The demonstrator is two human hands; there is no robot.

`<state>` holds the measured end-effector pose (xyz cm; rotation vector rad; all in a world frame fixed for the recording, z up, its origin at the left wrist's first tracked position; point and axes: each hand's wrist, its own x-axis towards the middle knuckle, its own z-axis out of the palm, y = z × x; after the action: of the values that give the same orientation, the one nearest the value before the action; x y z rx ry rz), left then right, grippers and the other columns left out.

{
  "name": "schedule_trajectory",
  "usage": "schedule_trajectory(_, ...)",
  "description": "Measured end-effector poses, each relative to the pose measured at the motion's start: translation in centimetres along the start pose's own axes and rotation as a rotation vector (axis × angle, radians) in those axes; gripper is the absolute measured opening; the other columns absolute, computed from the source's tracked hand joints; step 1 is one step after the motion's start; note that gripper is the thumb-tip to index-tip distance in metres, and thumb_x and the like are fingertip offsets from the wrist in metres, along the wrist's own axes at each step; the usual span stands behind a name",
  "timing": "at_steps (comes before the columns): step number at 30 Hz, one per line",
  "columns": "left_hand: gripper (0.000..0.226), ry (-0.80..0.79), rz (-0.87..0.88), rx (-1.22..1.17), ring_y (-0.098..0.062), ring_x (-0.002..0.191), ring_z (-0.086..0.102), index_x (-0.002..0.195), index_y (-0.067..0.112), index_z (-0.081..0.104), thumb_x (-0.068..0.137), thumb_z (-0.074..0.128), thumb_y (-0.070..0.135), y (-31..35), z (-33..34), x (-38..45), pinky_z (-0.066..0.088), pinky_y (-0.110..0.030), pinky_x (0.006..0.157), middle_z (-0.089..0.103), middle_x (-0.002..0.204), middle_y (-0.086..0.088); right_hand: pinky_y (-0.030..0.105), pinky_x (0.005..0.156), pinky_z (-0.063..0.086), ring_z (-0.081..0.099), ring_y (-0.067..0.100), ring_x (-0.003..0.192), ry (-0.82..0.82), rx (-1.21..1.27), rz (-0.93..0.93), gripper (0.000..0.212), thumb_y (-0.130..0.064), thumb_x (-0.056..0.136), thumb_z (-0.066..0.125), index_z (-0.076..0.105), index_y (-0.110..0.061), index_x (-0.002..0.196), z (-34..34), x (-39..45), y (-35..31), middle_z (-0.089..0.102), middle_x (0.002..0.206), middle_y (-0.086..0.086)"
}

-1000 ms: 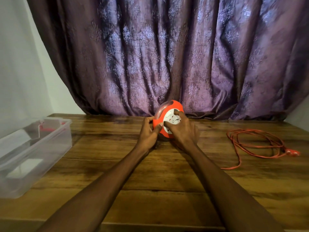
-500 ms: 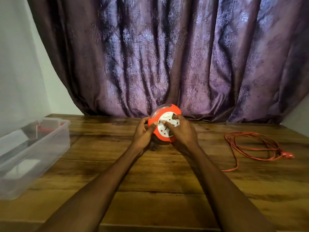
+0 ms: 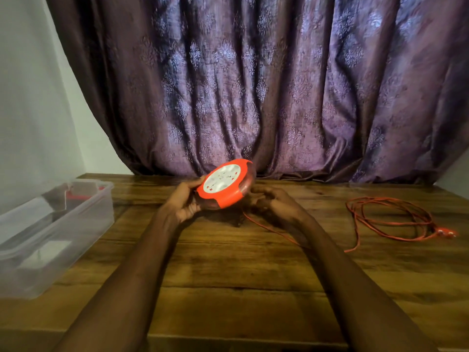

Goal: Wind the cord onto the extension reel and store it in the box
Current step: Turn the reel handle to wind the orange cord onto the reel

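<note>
We see left hand (image 3: 183,205) gripping the orange extension reel (image 3: 225,185) by its rim, tilted, right hand (image 3: 275,203) curled beside it, its grip we cannot tell, cord (image 3: 390,219) loose near the table's (image 3: 228,288) right edge

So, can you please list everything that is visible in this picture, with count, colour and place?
extension reel: one, orange with a white socket face, held tilted above the table at centre
cord: one, orange, loose coil on the table at right, one strand running to the reel
plug: one, orange, at the right end of the coil
box: one, clear plastic, on the table at left, something red inside, hard to tell what
table: one, brown wood
curtain: one, purple, patterned, behind the table
wall: white, at left
left hand: grips the reel's left edge
right hand: fingers curled at the reel's right side, grip unclear
</note>
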<state>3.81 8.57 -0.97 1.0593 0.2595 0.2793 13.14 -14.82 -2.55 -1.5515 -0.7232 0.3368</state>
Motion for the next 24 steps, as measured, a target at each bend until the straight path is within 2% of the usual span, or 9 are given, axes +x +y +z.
schedule_trajectory(5, 0.031, 0.02, -0.05, 0.025, -0.017, 0.052, 0.07, 0.082, 0.003, 0.074, 0.098, 0.049, 0.011, 0.6, -0.8, -0.4, 0.054, -0.028, 0.041, 0.074, 0.067, -0.01, 0.032, 0.073, 0.047, 0.058, 0.014, 0.077, -0.036, -0.372, -0.072, 0.052, -0.034, 0.073, 0.081, 0.064, -0.016, 0.118, 1.6, 0.5, 1.1, 0.068, 0.088, 0.006)
schedule_trajectory(9, 0.02, 0.014, -0.077, 0.1, -0.018, 0.044, 0.065, 0.094, 0.002, 0.062, 0.093, 0.046, 0.013, 0.8, -1.2, -1.0, 0.049, -0.023, 0.034, 0.071, 0.061, -0.012, 0.041, 0.076, 0.056, 0.064, 0.01, 0.075, 0.013, -0.604, -0.105, 0.06, -0.062, 0.065, 0.071, 0.062, -0.03, 0.115, 2.4, 1.2, 1.9, 0.073, 0.089, 0.001)
schedule_trajectory(14, 0.045, -0.021, -0.113, 0.135, -0.018, 0.041, 0.065, 0.072, 0.0, 0.074, 0.099, 0.04, 0.011, 0.4, -1.2, -1.1, 0.047, -0.022, 0.032, 0.07, 0.056, -0.011, 0.034, 0.082, 0.051, 0.068, 0.023, 0.103, 0.161, -0.917, -0.065, 0.046, -0.056, 0.078, 0.058, 0.058, -0.041, 0.121, 2.7, 0.9, 1.1, 0.075, 0.105, 0.0)
schedule_trajectory(15, 0.044, -0.046, -0.112, 0.119, -0.017, 0.045, 0.067, 0.066, 0.002, 0.076, 0.096, 0.045, 0.01, 0.3, -1.1, -1.1, 0.05, -0.023, 0.036, 0.071, 0.059, -0.011, 0.034, 0.082, 0.051, 0.068, 0.025, 0.104, 0.131, -0.933, -0.065, 0.042, -0.052, 0.08, 0.057, 0.061, -0.041, 0.12, 2.8, 1.0, 1.0, 0.075, 0.106, 0.002)
schedule_trajectory(17, 0.019, -0.097, -0.114, 0.103, -0.017, 0.057, 0.072, 0.067, 0.004, 0.078, 0.077, 0.063, 0.007, 0.2, -1.0, -1.1, 0.057, -0.027, 0.048, 0.075, 0.07, -0.011, 0.033, 0.081, 0.051, 0.069, 0.025, 0.102, 0.08, -0.957, -0.068, 0.034, -0.043, 0.082, 0.056, 0.067, -0.04, 0.114, 2.9, 1.0, 1.1, 0.076, 0.103, 0.003)
schedule_trajectory(18, 0.011, -0.116, -0.101, 0.1, -0.018, 0.062, 0.073, 0.069, 0.004, 0.079, 0.064, 0.07, 0.009, 0.1, -0.8, -1.5, 0.059, -0.029, 0.053, 0.076, 0.075, -0.011, 0.033, 0.08, 0.052, 0.07, 0.024, 0.099, 0.09, -0.952, -0.068, 0.031, -0.042, 0.082, 0.055, 0.069, -0.04, 0.11, 3.0, 1.0, 1.3, 0.077, 0.098, 0.002)
schedule_trajectory(20, 0.022, -0.18, -0.133, 0.14, -0.02, 0.068, 0.074, 0.075, 0.003, 0.079, 0.056, 0.073, 0.013, -0.1, -1.0, -1.6, 0.06, -0.031, 0.059, 0.077, 0.081, -0.013, 0.032, 0.076, 0.056, 0.073, 0.02, 0.086, 0.186, -0.846, -0.043, 0.028, -0.045, 0.081, 0.05, 0.069, -0.037, 0.1, 2.8, 1.4, 1.3, 0.076, 0.077, -0.005)
schedule_trajectory(22, 0.02, -0.195, -0.169, 0.183, -0.021, 0.072, 0.074, 0.082, 0.003, 0.079, 0.07, 0.067, 0.014, -0.2, -1.2, -1.7, 0.061, -0.031, 0.064, 0.077, 0.086, -0.013, 0.031, 0.072, 0.056, 0.072, 0.015, 0.078, 0.326, -0.724, -0.021, 0.028, -0.048, 0.082, 0.049, 0.069, -0.033, 0.095, 1.9, 1.8, 1.1, 0.073, 0.068, -0.011)
schedule_trajectory(24, 0.023, -0.19, -0.209, 0.212, -0.021, 0.072, 0.074, 0.083, 0.003, 0.078, 0.078, 0.06, 0.016, -0.2, -1.1, -1.9, 0.061, -0.031, 0.065, 0.077, 0.086, -0.013, 0.038, 0.074, 0.058, 0.072, 0.018, 0.078, 0.422, -0.555, -0.047, 0.025, -0.047, 0.082, 0.053, 0.067, -0.033, 0.097, 0.8, 2.0, 0.6, 0.075, 0.076, -0.006)
